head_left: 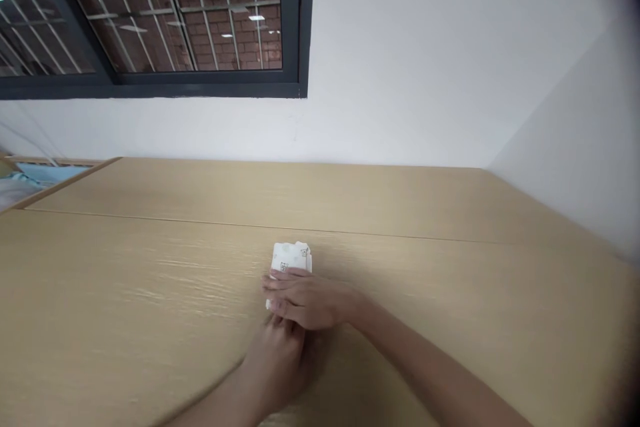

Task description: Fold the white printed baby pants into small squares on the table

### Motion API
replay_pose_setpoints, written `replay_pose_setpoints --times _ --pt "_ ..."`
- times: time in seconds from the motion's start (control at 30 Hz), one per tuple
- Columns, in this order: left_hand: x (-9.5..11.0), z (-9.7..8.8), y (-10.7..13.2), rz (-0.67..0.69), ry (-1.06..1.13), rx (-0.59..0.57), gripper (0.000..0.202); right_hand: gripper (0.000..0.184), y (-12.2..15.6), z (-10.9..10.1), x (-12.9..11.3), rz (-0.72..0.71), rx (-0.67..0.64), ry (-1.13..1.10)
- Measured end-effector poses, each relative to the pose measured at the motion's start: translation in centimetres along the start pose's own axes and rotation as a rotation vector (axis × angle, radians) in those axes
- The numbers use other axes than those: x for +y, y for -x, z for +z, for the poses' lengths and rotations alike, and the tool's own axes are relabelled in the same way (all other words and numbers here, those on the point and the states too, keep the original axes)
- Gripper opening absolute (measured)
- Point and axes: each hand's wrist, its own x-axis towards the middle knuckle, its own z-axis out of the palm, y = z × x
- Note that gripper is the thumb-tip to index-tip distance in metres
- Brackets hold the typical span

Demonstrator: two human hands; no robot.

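Observation:
A small folded white diaper (291,255) with little bear prints lies on the wooden surface, its far end showing beyond my fingers. My right hand (307,297) rests across the middle of it from the right, fingers stretched out flat and pointing left. A bit of white edge shows left of the right thumb. From below, my left hand (277,347) meets the near end of the diaper with its fingers bent. The left fingertips are hidden beneath the right hand, and so is the diaper's near part.
The pale wooden surface (150,267) has a seam (350,232) running across it and a raised edge at left. Behind it stand a white wall (400,80) and a dark-framed window (210,83) with metal bars. Light blue cloth (45,173) lies beyond the left edge.

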Motion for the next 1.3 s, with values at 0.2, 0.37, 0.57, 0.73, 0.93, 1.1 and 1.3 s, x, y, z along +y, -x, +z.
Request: replay_pose_setpoints --times 0.2,0.37,0.57,0.73,0.93,1.1,1.3 --pt "-0.5 0.4 0.2 0.033 -0.028 0.011 0.067 0.045 -0.7 -0.5 4.9 -0.047 0.138 0.301" --pt "-0.5 1.1 0.6 0.016 -0.053 0.049 0.082 0.051 -0.9 -1.5 7.3 0.008 0.187 0.407" --pt "-1.5 -1.2 -0.6 0.007 0.093 0.074 0.053 0.059 -0.5 -0.8 8.3 0.089 0.294 0.311" --pt "-4.9 -3.7 -2.0 -0.231 0.259 0.181 0.022 0.054 0.0 -0.7 8.0 0.092 0.559 0.268" --pt "-7.7 -3.0 -2.5 -0.493 0.122 0.104 0.027 0.036 0.0 -0.7 7.2 0.034 0.707 0.367" --pt "-7.5 -1.7 -2.9 -0.487 0.133 0.061 0.031 0.029 0.0 0.0 7.1 0.017 0.686 0.526" --pt "-7.7 -1.3 -3.1 -0.465 0.2 0.049 0.031 0.02 -0.2 0.4 7.5 0.016 0.706 0.577"
